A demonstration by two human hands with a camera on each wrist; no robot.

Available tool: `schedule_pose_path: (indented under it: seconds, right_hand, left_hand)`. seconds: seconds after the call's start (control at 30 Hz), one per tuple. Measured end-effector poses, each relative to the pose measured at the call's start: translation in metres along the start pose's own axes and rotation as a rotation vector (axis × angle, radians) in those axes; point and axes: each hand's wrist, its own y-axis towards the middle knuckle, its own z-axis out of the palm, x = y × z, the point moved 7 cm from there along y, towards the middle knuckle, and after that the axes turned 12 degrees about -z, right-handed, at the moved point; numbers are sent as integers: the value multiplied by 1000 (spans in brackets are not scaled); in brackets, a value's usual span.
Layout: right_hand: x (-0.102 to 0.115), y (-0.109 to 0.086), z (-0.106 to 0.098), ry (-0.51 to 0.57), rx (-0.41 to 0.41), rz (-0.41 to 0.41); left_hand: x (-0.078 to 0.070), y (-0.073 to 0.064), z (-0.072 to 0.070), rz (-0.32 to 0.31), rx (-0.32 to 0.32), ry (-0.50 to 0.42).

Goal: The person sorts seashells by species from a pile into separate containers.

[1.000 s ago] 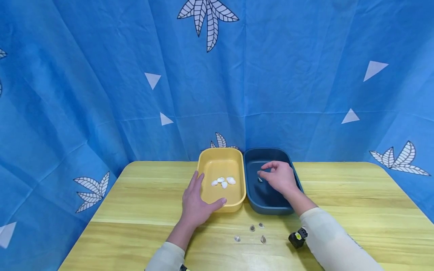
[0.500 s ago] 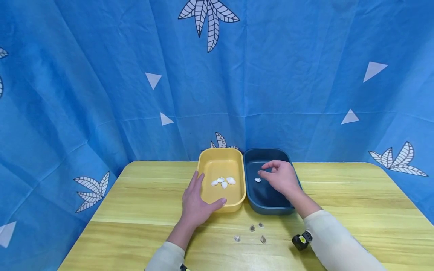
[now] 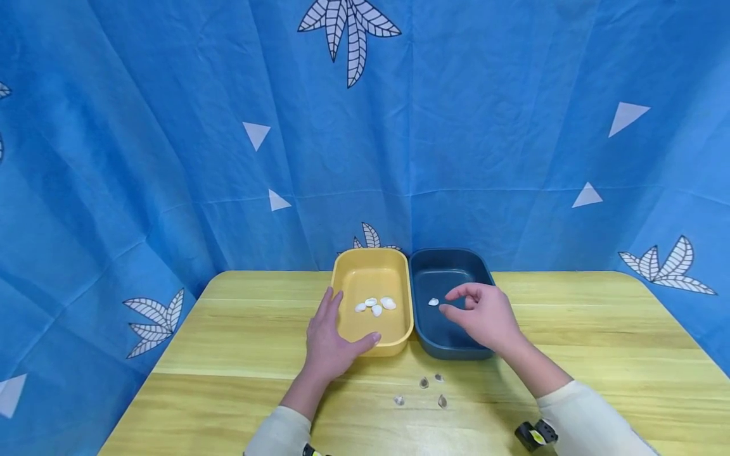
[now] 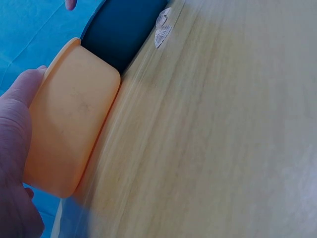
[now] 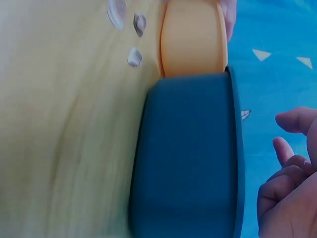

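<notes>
From my remote view, a person's left hand [image 3: 329, 345], fingers spread, touches the rim of a yellow tray [image 3: 371, 258] holding clustered white shells [image 3: 377, 310]; the right hand [image 3: 485, 316], thumb and forefinger parted, hangs over the adjoining blue tray [image 3: 436, 326], near its single shell [image 3: 433, 302]; four greyish shells [image 3: 441, 401] lie on the table [image 3: 256, 354]
</notes>
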Motion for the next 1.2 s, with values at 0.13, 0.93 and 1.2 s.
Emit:
schedule_pose_path:
  seconds: [0.13, 0.93, 1.2]
  right_hand:
    - [6, -13, -1, 24, 25, -13]
    - [7, -82, 24, 102, 182, -19]
    - [-3, -91, 41, 103, 352, -25]
  left_hand:
    - [0, 1, 0, 1, 0, -4]
    - [1, 1, 0, -8, -1, 9]
    - [0, 1, 0, -11, -3, 15]
